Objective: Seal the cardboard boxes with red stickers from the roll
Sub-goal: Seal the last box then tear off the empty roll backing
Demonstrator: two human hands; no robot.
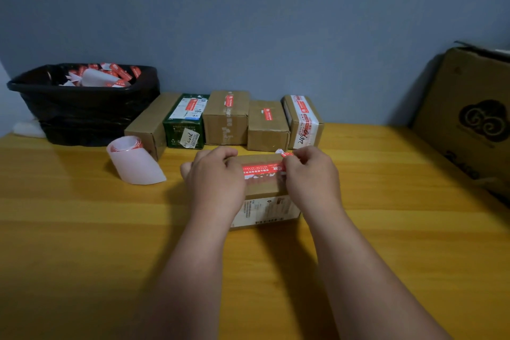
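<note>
Red sticker (260,169) between both hands (218,174), atop box (265,201).

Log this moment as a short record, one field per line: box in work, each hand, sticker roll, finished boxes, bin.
box in work: small cardboard box on the table, red sticker across its top
left hand: grips the box's left end
right hand: pinches the sticker's right end at the box's far right corner
roll: left of the box, liner trailing loose
row of boxes: five by the wall, four showing red stickers
bin: far left, black liner, holds sticker scraps
</note>
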